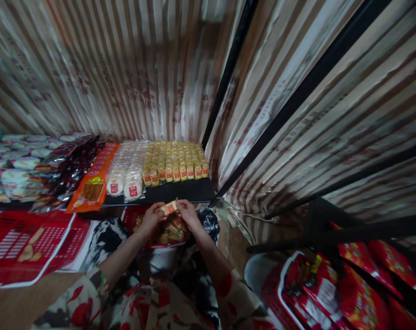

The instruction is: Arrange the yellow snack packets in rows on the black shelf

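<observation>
My left hand (152, 217) and my right hand (187, 212) both hold one small yellow snack packet (169, 208) by its ends, just in front of a low black shelf (180, 191). Under my hands sits an opened red bag (166, 229) full of several more yellow packets. On the shelf, rows of the same yellow packets (173, 160) stand in a block, with a bare strip of shelf in front of them.
Round white packets (127, 172) lie left of the yellow block, then an orange pack (94, 178) and dark packs (70, 167). A red carton (25, 245) lies at left. Red bags (335, 288) hang on a black rack at right. Striped curtain walls surround everything.
</observation>
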Demonstrator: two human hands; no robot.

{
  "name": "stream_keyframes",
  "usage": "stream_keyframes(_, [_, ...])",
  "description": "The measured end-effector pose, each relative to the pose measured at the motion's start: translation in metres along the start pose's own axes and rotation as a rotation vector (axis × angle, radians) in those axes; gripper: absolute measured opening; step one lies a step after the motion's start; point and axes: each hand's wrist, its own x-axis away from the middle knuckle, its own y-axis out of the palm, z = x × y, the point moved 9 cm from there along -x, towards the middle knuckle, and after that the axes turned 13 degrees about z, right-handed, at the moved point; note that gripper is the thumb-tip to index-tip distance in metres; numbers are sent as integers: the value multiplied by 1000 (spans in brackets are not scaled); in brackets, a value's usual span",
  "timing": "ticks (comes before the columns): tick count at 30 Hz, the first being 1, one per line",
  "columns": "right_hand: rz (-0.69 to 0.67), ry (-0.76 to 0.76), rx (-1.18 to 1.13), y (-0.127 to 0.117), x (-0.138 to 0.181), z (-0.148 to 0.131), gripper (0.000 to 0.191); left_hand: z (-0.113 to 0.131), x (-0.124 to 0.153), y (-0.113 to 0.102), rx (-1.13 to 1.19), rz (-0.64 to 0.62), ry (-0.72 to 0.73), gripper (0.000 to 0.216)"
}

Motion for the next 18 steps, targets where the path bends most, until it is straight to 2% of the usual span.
stream_keyframes(1, [17, -70, 62, -5, 0, -7, 15, 3, -3, 1, -48, -4, 32, 34])
stream_keyframes(3, [34, -303, 248, -11, 3, -26, 28, 11, -9, 5, -179, -35, 115, 39])
stream_keyframes(5, [4, -568, 446, -7, 14, -45, 38, 20, -13, 13, -327, -93, 212, 42])
stream_keyframes(7, [-62, -711, 550, 0, 22, -53, 42, 31, -16, 22, -450, -137, 309, 45])
stream_keyframes(12, [-145, -727, 579, 5, 18, -55, 42, 58, -20, 45, -630, -143, 483, 55])
stream_keyframes(18, [-46, -615, 522, -10, -4, -45, 37, 64, -27, 61, -653, -79, 523, 49])
